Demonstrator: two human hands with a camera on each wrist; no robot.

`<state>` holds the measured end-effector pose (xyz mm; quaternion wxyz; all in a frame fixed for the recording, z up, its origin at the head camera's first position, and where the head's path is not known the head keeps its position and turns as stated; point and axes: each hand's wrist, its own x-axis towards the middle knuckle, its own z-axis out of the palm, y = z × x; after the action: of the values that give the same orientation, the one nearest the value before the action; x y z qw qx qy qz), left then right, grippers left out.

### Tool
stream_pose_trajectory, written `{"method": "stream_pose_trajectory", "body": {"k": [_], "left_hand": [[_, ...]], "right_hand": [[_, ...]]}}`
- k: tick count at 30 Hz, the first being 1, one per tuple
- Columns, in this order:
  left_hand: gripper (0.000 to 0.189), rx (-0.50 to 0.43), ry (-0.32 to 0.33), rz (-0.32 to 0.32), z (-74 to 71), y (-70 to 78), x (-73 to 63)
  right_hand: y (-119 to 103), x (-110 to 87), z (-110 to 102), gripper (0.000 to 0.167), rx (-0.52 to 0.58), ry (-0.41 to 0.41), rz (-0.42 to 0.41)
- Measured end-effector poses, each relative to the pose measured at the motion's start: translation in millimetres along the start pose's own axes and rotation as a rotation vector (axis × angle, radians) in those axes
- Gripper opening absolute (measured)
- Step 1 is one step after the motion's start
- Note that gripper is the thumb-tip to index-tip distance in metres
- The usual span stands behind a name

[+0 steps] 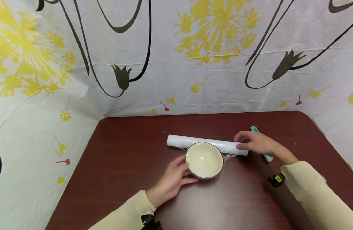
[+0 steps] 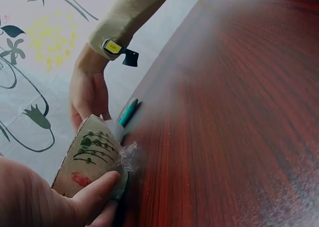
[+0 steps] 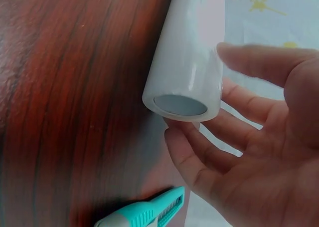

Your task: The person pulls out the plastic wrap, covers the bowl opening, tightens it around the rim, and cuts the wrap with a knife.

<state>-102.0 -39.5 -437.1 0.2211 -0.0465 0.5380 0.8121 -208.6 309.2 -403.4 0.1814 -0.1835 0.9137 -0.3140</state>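
My left hand (image 1: pixel 172 179) grips a cream bowl (image 1: pixel 204 160) at its left side, thumb by the rim and fingers lower down. In the left wrist view the bowl's outer wall (image 2: pixel 89 154) carries green leaf sprigs and a red mark. Clear wrinkled film (image 2: pixel 128 157) clings along the bowl's edge. Just behind the bowl lies a white roll of cling film (image 1: pixel 193 140), partly hidden by it. My right hand (image 1: pixel 258 142) holds the roll's right end, thumb on one side and fingers curled round the other. The roll's hollow end (image 3: pixel 179 106) shows in the right wrist view.
A teal utility knife (image 3: pixel 149 210) lies on the table beyond the roll's right end, partly behind the right wrist in the head view. The dark red wooden table (image 1: pixel 130 153) backs onto a white flower-printed cloth (image 1: pixel 164 76). Each wrist wears a small black camera.
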Motion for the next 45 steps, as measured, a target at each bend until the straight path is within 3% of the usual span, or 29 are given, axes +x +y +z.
{"method": "stream_pose_trajectory", "body": {"k": [6, 14, 25, 45], "left_hand": [[0.055, 0.021, 0.035, 0.006, -0.7, 3.0, 5.7], [0.053, 0.054, 0.059, 0.009, -3.0, 8.3, 14.3], [0.050, 0.121, 0.092, 0.039, -10.5, 17.1, 28.3], [0.039, 0.220, 0.152, 0.032, -24.8, 27.4, 52.5]], "right_hand": [[-0.2, -5.1, 1.9, 0.037, 0.011, -0.045, -0.006], [-0.8, -12.2, 8.8, 0.038, 0.029, -0.085, 0.021], [-7.4, -19.7, 21.0, 0.035, 0.005, -0.056, 0.018], [-26.4, -29.3, 42.4, 0.083, 0.065, -0.103, 0.030]]}}
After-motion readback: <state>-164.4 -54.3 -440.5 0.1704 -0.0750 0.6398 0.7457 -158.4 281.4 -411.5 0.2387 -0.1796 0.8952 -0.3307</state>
